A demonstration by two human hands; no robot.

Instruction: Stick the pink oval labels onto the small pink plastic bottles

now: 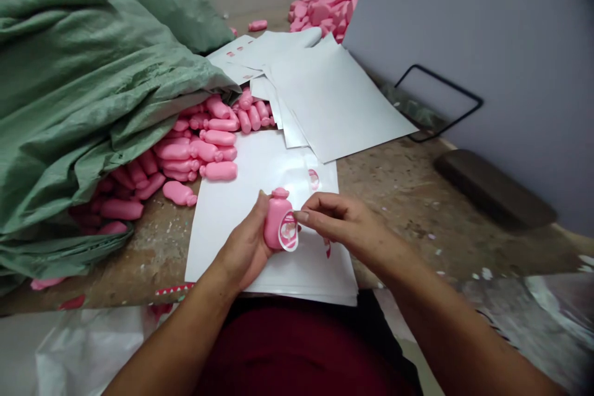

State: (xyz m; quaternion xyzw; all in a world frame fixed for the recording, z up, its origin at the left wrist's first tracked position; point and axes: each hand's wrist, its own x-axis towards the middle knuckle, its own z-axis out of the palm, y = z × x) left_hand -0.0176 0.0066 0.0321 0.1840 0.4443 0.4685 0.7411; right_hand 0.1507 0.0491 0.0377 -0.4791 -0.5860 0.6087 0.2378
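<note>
My left hand (248,241) is wrapped round a small pink bottle (275,221), held upright above the white sticker sheets (227,223). An oval pink-and-white sticker (288,232) lies against the bottle's front, its lower right edge standing off the surface. Thumb and forefinger of my right hand (336,216) pinch the sticker at its upper right edge. On the top sheet another oval sticker (314,179) shows behind my right hand. One more sticker on the sheet is partly hidden under that hand.
At left a green sack (93,74) spills several pink bottles (218,170) onto the worn table (385,192). Loose white sheets (343,99) lie behind. More pink pieces (325,9) are heaped at the back. A dark brown block (494,189) and a black wire frame (445,83) stand at right.
</note>
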